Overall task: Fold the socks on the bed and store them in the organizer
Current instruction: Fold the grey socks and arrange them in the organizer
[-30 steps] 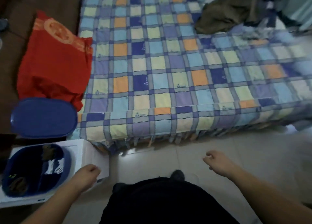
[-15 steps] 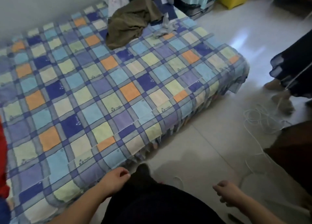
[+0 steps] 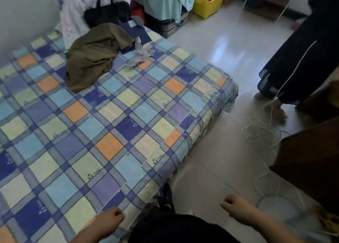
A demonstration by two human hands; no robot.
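Note:
A checked quilt in blue, yellow and orange covers the bed. Grey socks lie crumpled near the bed's far corner, beside an olive garment. My left hand hovers over the bed's near edge with its fingers curled and nothing in it. My right hand hangs over the floor as a loose fist, also holding nothing. The organizer is out of view.
Another person in a long black skirt stands at the right, with a white cord coiled on the floor by their feet. A black bag, hanging clothes and a yellow bin sit beyond the bed. A brown cloth is at the right.
The view has swung right, away from the blue organizer and red cloth, toward the bed's far corner. Both hands stay low and curled, holding nothing.

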